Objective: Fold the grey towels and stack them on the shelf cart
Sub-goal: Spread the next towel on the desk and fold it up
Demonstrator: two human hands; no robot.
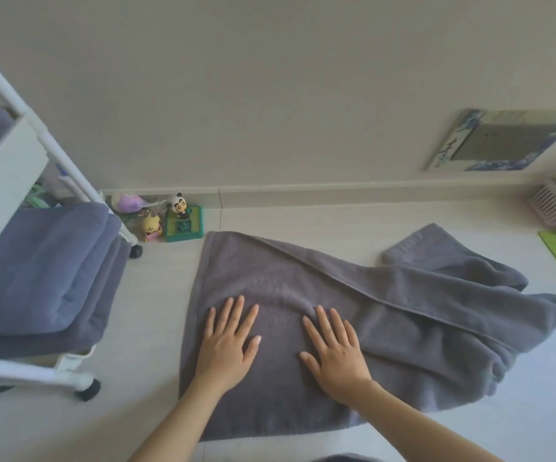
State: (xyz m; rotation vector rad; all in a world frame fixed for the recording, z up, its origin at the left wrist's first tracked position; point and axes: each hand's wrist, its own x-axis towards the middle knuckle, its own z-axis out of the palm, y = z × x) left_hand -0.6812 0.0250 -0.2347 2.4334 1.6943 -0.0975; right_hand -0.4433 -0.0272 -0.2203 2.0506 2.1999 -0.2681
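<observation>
Grey towel [303,288], nearest item: it lies on the pale floor [156,328], left part flat, right part rumpled and doubled over. I see my left hand [228,345] and right hand [335,353] side by side on the flat part, palms down, fingers straight and spread, gripping nothing. Left: white shelf cart [16,168] on castors, folded grey towels [43,271] stacked on its lower tier. Farther, by the baseboard: panda figurine [180,206] on a green base, small yellow toy [151,226]. Far right: framed picture [500,140] against the wall.
</observation>
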